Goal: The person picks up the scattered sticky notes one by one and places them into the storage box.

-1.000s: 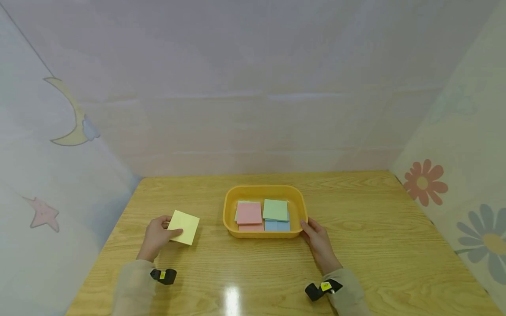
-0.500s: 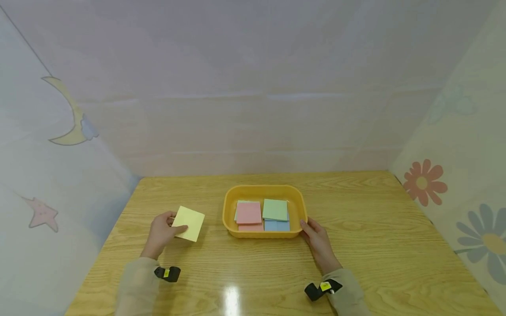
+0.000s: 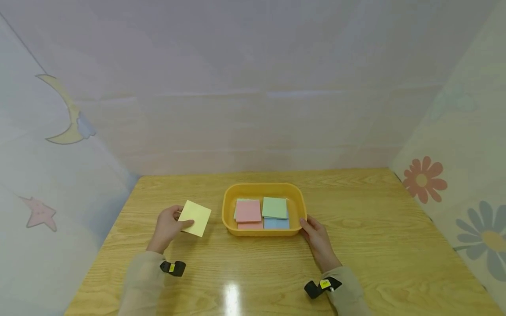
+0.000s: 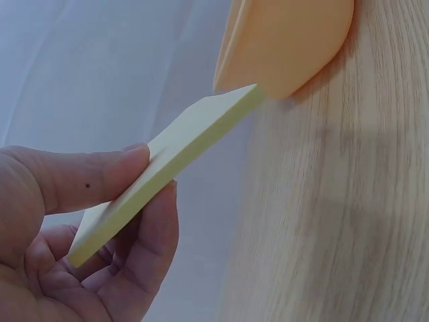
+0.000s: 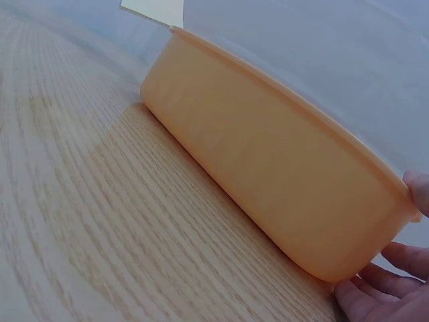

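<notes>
Between thumb and curled fingers my left hand (image 3: 166, 229) pinches a pad of yellow sticky notes (image 3: 200, 217), held tilted above the table, left of a yellow-orange plastic basket (image 3: 264, 233). The left wrist view shows the pad's thick edge (image 4: 167, 173). My right hand (image 3: 319, 243) grips the basket's near right corner, thumb at the rim and fingers against the outer wall. Inside lie a pink pad (image 3: 248, 211) over another pink one (image 3: 250, 226) and a pale green one, mostly covered. Beside them a green pad (image 3: 274, 207) overlaps blue notes (image 3: 276, 224).
The basket stands on a wood-grain table (image 3: 253, 272). A pale cloth backdrop (image 3: 253, 131) rises behind it, with printed side panels (image 3: 454, 210) at left and right. Each wrist wears a small black camera (image 3: 173, 268).
My left hand has moved right and slightly away from me with the yellow pad, closer to the basket. The right hand keeps its hold on the basket's corner.
</notes>
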A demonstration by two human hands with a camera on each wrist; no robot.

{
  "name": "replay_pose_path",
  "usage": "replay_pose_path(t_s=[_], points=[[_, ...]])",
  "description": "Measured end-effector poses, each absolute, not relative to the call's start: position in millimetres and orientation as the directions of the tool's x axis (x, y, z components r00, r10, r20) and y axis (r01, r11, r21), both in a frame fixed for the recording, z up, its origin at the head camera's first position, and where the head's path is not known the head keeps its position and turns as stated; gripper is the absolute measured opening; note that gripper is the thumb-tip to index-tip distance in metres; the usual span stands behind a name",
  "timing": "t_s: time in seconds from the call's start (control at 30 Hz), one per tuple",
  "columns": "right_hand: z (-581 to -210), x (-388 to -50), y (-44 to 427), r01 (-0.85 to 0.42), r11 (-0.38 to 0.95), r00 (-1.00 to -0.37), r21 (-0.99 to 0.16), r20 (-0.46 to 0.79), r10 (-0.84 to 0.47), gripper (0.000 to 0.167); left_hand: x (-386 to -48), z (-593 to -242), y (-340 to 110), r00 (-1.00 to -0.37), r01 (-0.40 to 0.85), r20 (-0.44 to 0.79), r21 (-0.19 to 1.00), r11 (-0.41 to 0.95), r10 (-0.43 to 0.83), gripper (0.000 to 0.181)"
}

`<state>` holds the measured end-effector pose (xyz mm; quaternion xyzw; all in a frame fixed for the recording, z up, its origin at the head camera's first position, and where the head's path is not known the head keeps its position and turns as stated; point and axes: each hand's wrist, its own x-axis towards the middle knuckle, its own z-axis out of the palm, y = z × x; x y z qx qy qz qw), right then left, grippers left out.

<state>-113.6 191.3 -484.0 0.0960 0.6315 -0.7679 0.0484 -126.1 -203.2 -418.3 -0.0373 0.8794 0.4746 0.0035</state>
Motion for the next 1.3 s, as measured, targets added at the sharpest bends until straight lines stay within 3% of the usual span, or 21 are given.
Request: replay_pose_path(t_s=[0.93, 1.3], points=[[-486.2, -115.3, 191.8, 0.206, -0.230, -0.975, -0.951, -0.220, 0.041, 0.053, -140.1, -413.2, -169.4, -0.999, -0.036, -0.033, 0.881, 0.472, -0.014, 0.036], [-487.5, -115.3, 192.4, 0.200, -0.229, -0.976, -0.953, -0.213, 0.036, 0.061, -144.1, -414.3, -151.5, -1.000, -0.018, -0.026, 0.884, 0.466, 0.009, 0.034]])
